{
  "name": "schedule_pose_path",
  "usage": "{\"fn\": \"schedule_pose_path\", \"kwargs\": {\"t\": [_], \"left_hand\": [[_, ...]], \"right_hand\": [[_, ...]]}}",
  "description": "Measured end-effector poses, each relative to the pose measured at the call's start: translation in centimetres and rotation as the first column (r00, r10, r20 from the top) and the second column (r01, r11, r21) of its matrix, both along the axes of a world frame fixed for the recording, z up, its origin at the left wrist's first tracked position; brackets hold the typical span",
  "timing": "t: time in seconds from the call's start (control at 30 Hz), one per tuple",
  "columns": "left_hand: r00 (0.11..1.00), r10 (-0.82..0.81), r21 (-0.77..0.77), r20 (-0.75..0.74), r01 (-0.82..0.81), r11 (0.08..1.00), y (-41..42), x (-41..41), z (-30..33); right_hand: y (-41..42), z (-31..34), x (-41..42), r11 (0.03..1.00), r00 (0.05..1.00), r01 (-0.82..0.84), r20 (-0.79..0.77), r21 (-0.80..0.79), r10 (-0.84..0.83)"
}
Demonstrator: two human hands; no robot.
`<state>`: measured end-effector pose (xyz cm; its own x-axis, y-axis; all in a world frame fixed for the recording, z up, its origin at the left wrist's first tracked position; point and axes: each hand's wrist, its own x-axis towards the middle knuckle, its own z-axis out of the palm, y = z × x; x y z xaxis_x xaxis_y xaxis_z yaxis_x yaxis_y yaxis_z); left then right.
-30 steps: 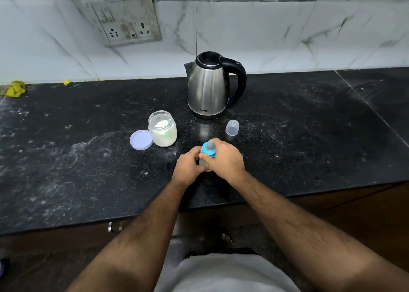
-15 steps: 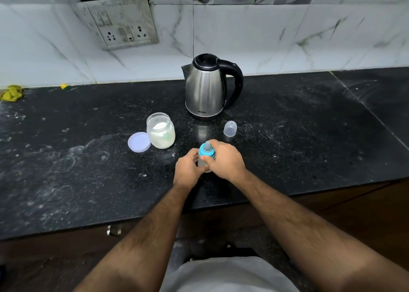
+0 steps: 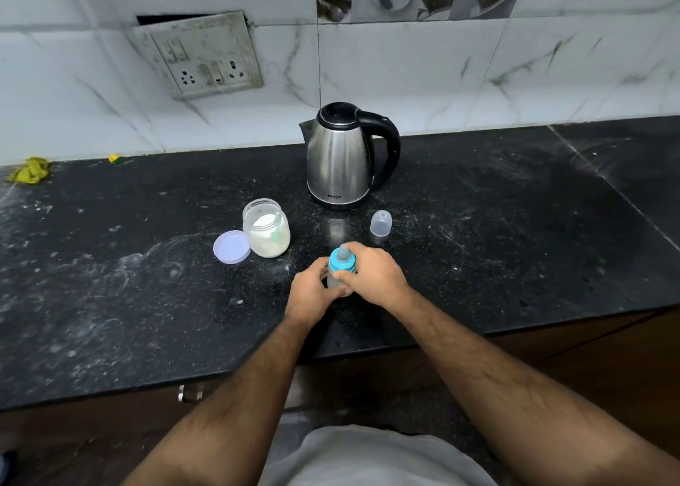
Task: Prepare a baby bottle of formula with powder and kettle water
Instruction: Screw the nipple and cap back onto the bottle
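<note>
Unmoved bottle (image 3: pixel 341 269) between hands (image 3: pixel 346 283)

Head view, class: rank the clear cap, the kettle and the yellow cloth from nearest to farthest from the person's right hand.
1. Clear cap: just beyond the right hand, slightly to its right.
2. Kettle: farther back, near the wall.
3. Yellow cloth: far left end of the counter.
</note>
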<state>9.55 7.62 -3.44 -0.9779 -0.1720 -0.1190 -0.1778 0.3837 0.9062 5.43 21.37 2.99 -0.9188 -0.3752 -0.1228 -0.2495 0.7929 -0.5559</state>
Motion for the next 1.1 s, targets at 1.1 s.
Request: {"fn": "schedule_pose_path", "kwargs": {"t": [1.1], "left_hand": [[0.998,0.051,0.197,0.045,-0.059,0.979,-1.9,0.4,0.3]], "right_hand": [[3.3,-3.6,-11.1,0.932,0.935,0.355,0.009,-0.072,-0.355]]}}
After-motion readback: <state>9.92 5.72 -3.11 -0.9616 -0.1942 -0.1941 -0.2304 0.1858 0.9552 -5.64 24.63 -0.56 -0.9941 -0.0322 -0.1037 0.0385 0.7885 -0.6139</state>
